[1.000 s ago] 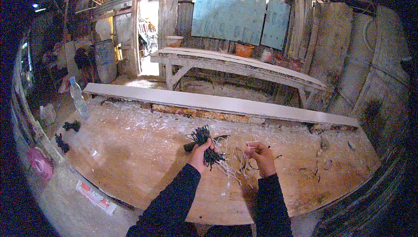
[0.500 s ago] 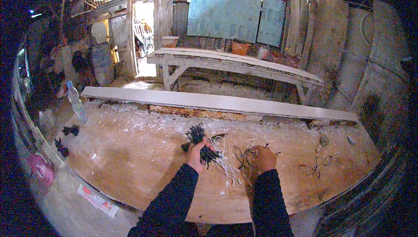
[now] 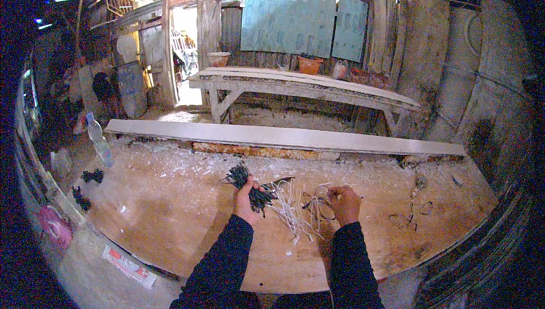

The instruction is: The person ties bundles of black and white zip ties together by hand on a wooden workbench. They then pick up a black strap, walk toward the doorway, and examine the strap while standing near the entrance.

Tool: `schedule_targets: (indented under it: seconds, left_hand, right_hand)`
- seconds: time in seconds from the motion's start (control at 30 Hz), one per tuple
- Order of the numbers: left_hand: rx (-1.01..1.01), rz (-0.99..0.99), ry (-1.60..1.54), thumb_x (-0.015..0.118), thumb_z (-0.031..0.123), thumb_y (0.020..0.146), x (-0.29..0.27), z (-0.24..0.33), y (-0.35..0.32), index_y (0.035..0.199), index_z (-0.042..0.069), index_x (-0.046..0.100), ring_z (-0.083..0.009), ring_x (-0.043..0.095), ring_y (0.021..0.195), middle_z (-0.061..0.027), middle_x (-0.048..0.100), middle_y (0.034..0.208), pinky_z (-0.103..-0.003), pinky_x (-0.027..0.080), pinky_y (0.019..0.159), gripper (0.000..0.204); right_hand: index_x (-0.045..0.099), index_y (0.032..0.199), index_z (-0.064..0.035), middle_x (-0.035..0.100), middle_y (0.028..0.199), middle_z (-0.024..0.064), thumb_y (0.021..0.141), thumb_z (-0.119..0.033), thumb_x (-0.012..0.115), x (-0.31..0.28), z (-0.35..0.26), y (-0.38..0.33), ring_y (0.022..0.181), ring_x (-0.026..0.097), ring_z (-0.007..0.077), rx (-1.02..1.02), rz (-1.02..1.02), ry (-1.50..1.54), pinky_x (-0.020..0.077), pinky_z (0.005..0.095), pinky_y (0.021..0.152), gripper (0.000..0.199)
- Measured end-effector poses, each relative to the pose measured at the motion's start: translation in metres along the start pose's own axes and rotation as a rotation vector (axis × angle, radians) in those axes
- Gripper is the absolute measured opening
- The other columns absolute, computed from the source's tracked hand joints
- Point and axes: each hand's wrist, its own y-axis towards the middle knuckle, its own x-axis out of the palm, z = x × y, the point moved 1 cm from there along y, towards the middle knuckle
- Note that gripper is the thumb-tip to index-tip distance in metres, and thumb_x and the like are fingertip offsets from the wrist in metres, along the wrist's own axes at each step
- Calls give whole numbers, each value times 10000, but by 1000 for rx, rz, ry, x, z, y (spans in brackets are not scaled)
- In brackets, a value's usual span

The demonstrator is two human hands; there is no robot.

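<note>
My left hand [image 3: 244,202] is closed around a bundle of short black cords [image 3: 261,200], whose ends fan out above and below the fist. White cords [image 3: 290,212] lie in a loose tangle on the wooden tabletop [image 3: 187,218], just right of that bundle. My right hand [image 3: 346,204] is pinched shut beside the tangle on a thin dark cord [image 3: 319,200], which loops out to the left of the fingers. The part inside the fingers is hidden. A dark, pointed flat piece [image 3: 284,181] lies partly under the white cords.
A long pale board [image 3: 272,136] runs along the table's far edge. Two black cord bundles [image 3: 92,176] and a plastic bottle [image 3: 99,139] are at the left. Loose dark loops [image 3: 403,220] lie at the right. A bench [image 3: 318,85] with pots stands behind.
My left hand and the black bundle have shifted slightly left. The right hand has stayed in nearly the same place, its fingers turned a little, and the dark cord's loop has changed shape.
</note>
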Motion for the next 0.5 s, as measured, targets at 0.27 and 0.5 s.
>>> schedule_targets:
  seconds: [0.27, 0.5]
  left_hand:
    - [-170, -121, 369, 567, 203, 836, 20, -1, -20, 863, 83, 509, -152, 539, 621, -3, 492, 666, -291, 469, 585, 136]
    - [166, -208, 934, 594, 197, 816, 29, -12, -32, 909, 36, 558, -113, 549, 596, -9, 557, 661, -269, 456, 560, 190]
  right_hand:
    - [613, 999, -85, 603, 849, 118, 730, 17, 572, -15, -41, 0, 792, 581, 229, -217, 191, 381, 460, 295, 679, 291]
    - [641, 909, -45, 611, 838, 80, 761, 4, 561, -16, -50, -8, 812, 567, 181, -145, -46, 751, 440, 266, 731, 175]
